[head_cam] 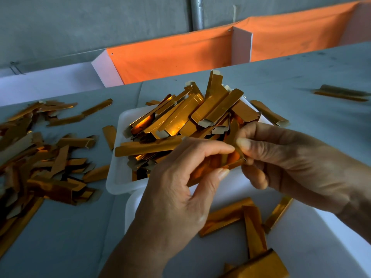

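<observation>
Partly hidden: 1 gold carton [213,164], pinched by left hand [180,191] and right hand [291,161]; grey table [60,237], concrete wall [80,27].

Looks like a small packaging workshop or factory bench to me, the hand-assembly kind of place. The long grey worktable [301,73] is littered with a loose heap of shiny gold foil-faced cardboard carton blanks [40,157]. More of the same are piled high in a white plastic tray [118,157], and a few lie in a 2nd white tray [321,237] nearer the camera. The left hand [180,193] and right hand [291,163] pinch 1 gold foil strip [230,158] between them, so it's bare-hand piecework. Behind the table there's orange fabric sheeting [170,57] stretched between white square posts [241,45] like bench dividers. Past that is a bare grey concrete wall [100,21] with a metal pipe [197,13] running up it.
</observation>
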Demonstrator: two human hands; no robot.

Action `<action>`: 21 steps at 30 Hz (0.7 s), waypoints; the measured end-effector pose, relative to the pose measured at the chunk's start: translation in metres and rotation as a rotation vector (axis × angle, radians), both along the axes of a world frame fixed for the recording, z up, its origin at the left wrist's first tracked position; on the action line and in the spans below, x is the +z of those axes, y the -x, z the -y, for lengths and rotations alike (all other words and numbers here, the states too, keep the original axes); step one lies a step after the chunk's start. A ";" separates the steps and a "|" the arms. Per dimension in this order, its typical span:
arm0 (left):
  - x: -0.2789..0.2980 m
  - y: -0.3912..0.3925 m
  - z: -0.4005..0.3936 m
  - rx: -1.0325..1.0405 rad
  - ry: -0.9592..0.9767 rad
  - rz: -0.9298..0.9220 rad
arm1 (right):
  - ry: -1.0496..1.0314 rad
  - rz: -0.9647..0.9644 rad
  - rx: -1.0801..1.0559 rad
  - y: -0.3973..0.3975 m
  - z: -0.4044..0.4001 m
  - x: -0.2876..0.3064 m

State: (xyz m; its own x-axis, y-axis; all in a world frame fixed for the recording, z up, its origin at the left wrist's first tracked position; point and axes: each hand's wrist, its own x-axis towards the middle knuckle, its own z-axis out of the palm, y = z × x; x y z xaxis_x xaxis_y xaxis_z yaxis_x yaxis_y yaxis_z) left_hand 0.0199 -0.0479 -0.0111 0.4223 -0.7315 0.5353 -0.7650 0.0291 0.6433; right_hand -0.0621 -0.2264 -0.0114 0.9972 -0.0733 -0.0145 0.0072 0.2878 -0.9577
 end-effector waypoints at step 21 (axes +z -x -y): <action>-0.006 -0.004 0.005 0.565 0.034 0.109 | 1.046 -0.474 0.255 0.009 -0.005 -0.006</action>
